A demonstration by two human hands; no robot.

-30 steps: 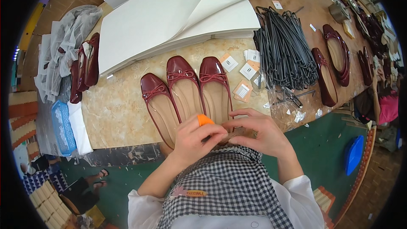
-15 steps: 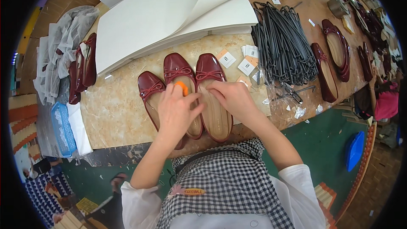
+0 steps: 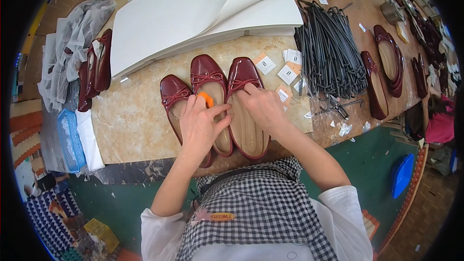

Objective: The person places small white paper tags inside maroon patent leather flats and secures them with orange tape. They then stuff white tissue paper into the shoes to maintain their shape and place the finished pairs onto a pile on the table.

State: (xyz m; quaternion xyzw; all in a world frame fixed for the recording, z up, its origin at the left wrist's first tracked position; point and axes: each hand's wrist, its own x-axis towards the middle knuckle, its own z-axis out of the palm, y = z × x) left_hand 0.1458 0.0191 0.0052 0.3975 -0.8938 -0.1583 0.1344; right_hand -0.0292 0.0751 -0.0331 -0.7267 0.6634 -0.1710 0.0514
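Note:
Three glossy dark-red ballet flats lie side by side before me, toes away: a left flat (image 3: 172, 87), a middle flat (image 3: 205, 65) and a right flat (image 3: 242, 69). Each has a thin bow and a beige insole. My left hand (image 3: 199, 123) rests over the middle flat, thumb and index fingertip a little apart by the right flat's inner rim. An orange band (image 3: 207, 99) circles one of its fingers. With bent fingers pinched together, my right hand (image 3: 263, 106) is at the right flat's bow (image 3: 238, 84); its fingertips are partly hidden.
White sheets (image 3: 193, 14) are stacked behind the flats. Tags (image 3: 289, 73) and a heap of black hooked rods (image 3: 331, 53) lie to the right, with more red flats (image 3: 376, 84) beyond. At left are red shoes (image 3: 101, 63), translucent wrapping (image 3: 79, 24) and a blue basket (image 3: 70, 137).
My right hand's fingertips have moved up from the right flat's opening to its bow. My left hand stays nearly in place. The whole view has shifted slightly.

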